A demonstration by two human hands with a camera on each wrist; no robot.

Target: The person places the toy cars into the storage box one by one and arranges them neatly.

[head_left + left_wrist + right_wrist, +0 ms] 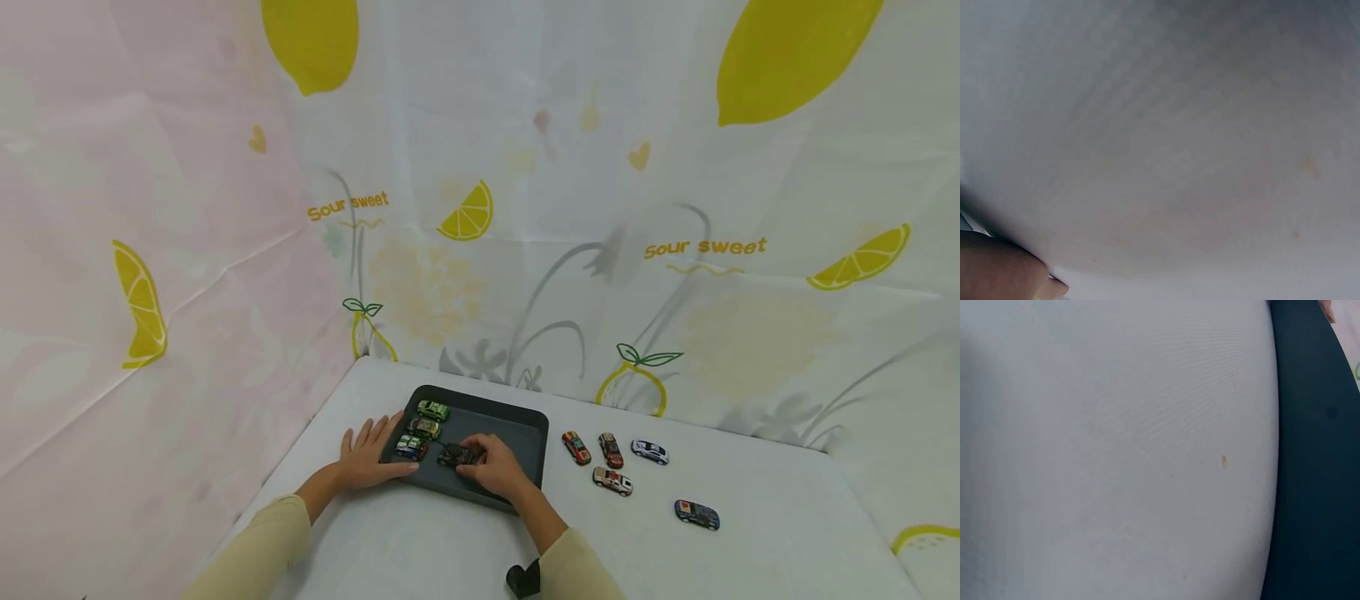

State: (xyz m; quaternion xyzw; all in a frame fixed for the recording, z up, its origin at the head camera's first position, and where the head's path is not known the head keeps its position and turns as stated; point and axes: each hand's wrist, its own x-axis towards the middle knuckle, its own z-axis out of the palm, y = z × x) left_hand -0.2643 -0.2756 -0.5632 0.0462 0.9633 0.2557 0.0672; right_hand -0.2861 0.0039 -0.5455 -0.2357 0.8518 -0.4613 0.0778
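Observation:
In the head view a dark grey tray [501, 403] lies on the white table. My right hand [497, 467] reaches over its near side and grips a dark toy car [454, 455] between thumb and fingers, low over the tray floor. My left hand [369, 457] has its fingers spread and rests against the tray's left edge. Left of the held car, a column of toy cars stands in the tray: a green one [433, 409], a dark patterned one [424, 428] and a green-and-blue one [412, 447]. The left wrist view shows only part of the hand [1000, 269].
Right of the tray, several toy cars lie on the white cloth: an orange-red one [576, 447], a dark red one [611, 450], two white ones [649, 452] and a blue one [697, 514]. Lemon-printed curtains [525, 275] rise behind and at the left.

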